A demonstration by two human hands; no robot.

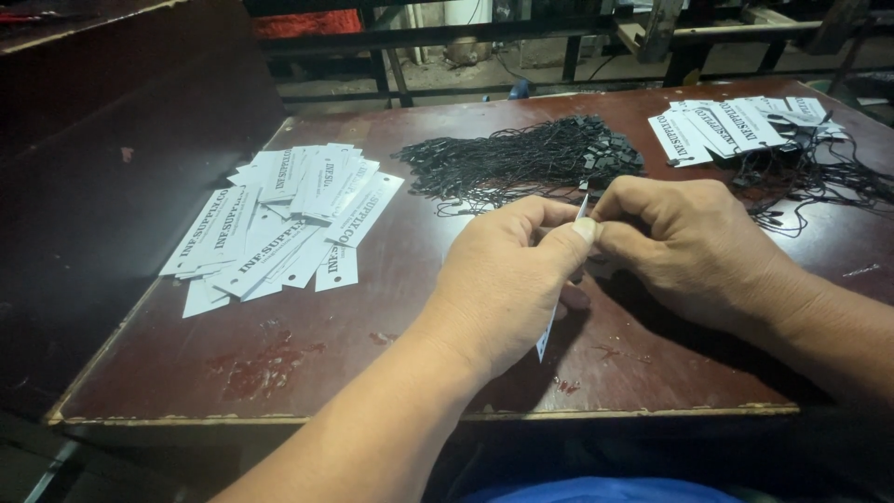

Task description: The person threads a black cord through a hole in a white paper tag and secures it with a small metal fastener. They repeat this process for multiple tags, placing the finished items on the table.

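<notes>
Bare left hand [507, 279], bare right hand [689, 247]; forearms unsleeved; short nails; blue garment [596, 489] below.

I see a dark red-brown surface [391, 317] with chipped paint. On it lie a pile of white paper tags [279, 224], a bundle of black strings [521, 163], and strung tags [726, 126].

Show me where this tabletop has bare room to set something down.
Bare wood lies along the near table edge, below the loose white tags and beside the left hand. Crowded: the black string pile, the strung tags far right, both hands centre.
</notes>
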